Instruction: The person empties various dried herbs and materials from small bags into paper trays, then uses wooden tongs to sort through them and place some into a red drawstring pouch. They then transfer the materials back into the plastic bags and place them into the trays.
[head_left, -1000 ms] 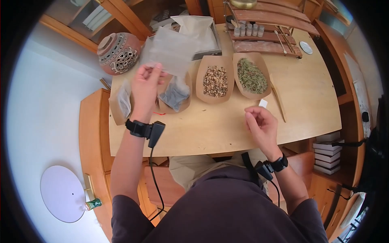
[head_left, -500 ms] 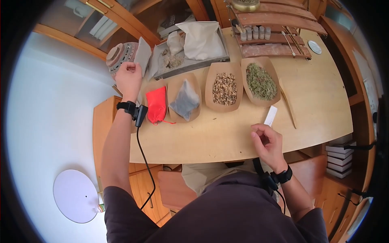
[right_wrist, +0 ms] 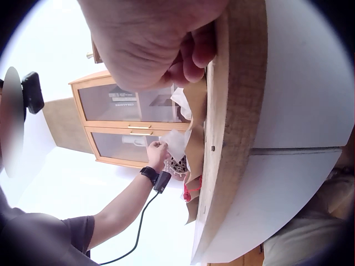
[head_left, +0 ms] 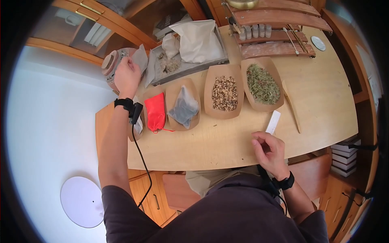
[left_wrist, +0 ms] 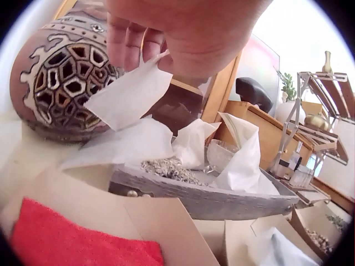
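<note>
At the table's back left, my left hand (head_left: 127,77) pinches a thin white translucent pouch (head_left: 140,59) by one corner. In the left wrist view the pouch (left_wrist: 130,95) hangs from the fingers of that hand (left_wrist: 191,36), in front of the patterned pot (left_wrist: 69,80). Another pale sheet (left_wrist: 130,143) lies below it, along the left end of the grey tray (left_wrist: 222,205). My right hand (head_left: 272,153) hovers by the front edge of the table, its fingers loosely curled around nothing, close to a white slip (head_left: 273,122).
Paper trays hold a red pouch (head_left: 156,111), a dark-filled sachet (head_left: 184,108), brown pieces (head_left: 225,93) and green dried herb (head_left: 263,84). A wooden stick (head_left: 292,107) lies at right. Behind stands a wooden rack (head_left: 275,19) with small jars. White bags (head_left: 197,40) sit in the grey tray.
My left hand has carried the pouch left, from above the grey tray to beside the pot, uncovering the tray and the red pouch. My right hand remains loosely curled near the front edge.
</note>
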Demonstrator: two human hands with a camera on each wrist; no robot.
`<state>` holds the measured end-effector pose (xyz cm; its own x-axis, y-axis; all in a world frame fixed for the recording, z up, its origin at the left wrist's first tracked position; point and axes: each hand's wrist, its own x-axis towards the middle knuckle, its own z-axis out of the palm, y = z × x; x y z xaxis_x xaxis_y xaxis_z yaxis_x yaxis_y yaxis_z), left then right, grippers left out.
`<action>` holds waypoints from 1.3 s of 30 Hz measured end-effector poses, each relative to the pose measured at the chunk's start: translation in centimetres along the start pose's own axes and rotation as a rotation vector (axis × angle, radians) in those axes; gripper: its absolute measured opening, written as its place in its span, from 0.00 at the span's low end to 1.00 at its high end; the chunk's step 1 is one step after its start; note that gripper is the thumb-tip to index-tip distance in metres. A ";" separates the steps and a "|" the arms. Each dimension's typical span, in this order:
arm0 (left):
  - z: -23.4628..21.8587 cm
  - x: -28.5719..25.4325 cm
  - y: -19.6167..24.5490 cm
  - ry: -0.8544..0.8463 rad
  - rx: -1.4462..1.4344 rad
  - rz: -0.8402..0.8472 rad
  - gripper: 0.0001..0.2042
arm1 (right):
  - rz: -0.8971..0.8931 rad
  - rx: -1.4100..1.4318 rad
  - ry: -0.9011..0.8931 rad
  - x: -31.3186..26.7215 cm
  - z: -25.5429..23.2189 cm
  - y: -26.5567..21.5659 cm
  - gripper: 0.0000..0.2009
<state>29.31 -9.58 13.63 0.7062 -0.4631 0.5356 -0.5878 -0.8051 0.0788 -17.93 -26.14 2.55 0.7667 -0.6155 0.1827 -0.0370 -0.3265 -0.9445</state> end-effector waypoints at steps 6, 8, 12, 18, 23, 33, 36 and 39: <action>0.0 2.0 0.3 0.039 0.017 0.243 0.09 | -0.003 0.010 -0.007 0.1 0.0 0.1 0.07; 1.1 2.3 0.2 0.008 0.060 0.278 0.10 | 0.004 0.009 -0.011 0.1 0.0 0.1 0.06; 4.5 3.5 -0.6 -0.186 0.157 0.181 0.11 | 0.000 0.016 -0.002 0.2 0.0 -0.1 0.05; 6.1 3.9 0.3 -0.252 0.128 0.035 0.12 | -0.016 0.007 -0.019 0.6 -0.2 -0.4 0.04; 6.1 3.0 0.6 -0.226 0.014 0.078 0.16 | -0.032 -0.007 -0.033 0.6 -0.2 0.0 0.04; -4.7 -10.5 9.4 -0.292 -0.388 0.297 0.15 | 0.019 -0.007 -0.012 0.2 0.2 -0.3 0.03; -7.1 -14.4 10.0 -0.360 -0.413 0.196 0.15 | -0.007 -0.013 0.005 0.0 0.5 0.1 0.03; -7.5 -17.0 7.7 -0.305 -0.531 0.069 0.14 | -0.008 -0.030 -0.002 -0.2 0.5 0.2 0.03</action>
<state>9.82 -5.13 11.50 0.6943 -0.6559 0.2962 -0.6973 -0.5114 0.5022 -17.71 -25.71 2.19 0.7685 -0.6109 0.1900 -0.0500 -0.3534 -0.9342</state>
